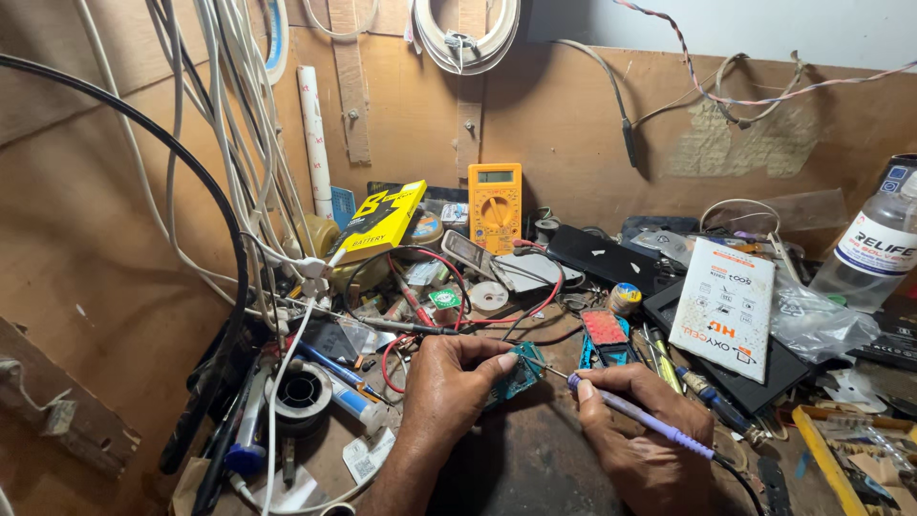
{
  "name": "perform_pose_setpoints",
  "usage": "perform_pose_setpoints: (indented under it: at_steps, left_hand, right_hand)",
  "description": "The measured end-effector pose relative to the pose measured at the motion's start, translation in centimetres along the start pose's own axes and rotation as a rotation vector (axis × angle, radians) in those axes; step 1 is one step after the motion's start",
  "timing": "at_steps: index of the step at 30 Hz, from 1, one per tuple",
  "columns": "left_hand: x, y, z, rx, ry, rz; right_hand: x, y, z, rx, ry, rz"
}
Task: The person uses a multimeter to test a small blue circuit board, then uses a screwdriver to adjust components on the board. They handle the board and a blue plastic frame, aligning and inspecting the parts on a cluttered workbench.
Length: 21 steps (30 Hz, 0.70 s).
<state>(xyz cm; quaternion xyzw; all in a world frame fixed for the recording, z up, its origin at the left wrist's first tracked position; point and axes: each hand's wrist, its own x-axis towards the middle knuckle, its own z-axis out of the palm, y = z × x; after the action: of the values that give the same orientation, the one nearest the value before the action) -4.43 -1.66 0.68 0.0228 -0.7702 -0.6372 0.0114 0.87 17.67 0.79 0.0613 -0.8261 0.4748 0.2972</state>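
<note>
Two curled hands (454, 382) (635, 416) over circuit board (521, 373)

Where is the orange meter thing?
In the head view, the orange meter leans against the wooden back wall, near the middle, just right of the yellow box and behind both hands.

- Bare dark patch of bench (535, 459) lying open at the near edge, between the two forearms; only free room.
- Left hand (454, 382) pinching green circuit board (521, 375), right hand (635, 420) gripping purple-handled iron (635, 414); both sitting at the head of that patch.
- Solder spool (302, 392), pens and tubes crowding the near left corner.
- Red and black wires (449, 306) looping across the middle, blocking reach to the yellow multimeter (495, 205) at the back edge.
- White box (723, 308) and clear bottle (874, 253) filling the right side.
- White cables (229, 143) hanging over the left edge.
</note>
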Motion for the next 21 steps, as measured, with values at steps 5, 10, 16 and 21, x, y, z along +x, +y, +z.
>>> perform_pose_setpoints:
  at_steps: [5, 10, 16, 21]
  left_hand:
    - [0.09, 0.05, 0.09, -0.054, -0.019, 0.016]
    - [0.17, -0.14, 0.1, -0.073, -0.027, 0.04]
    - [0.15, -0.14, 0.06, -0.038, -0.01, 0.015]
    - [0.15, -0.14, 0.1, -0.03, 0.0, -0.029]
  right_hand:
    - [0.17, -0.08, 0.0, -0.005, 0.011, -0.04]
    - [0.09, -0.09, -0.12, -0.029, -0.005, -0.013]
    - [0.03, 0.43, -0.14, 0.037, -0.015, 0.014]
    - [0.06, 0.45, -0.23, 0.069, 0.104, 0.055]
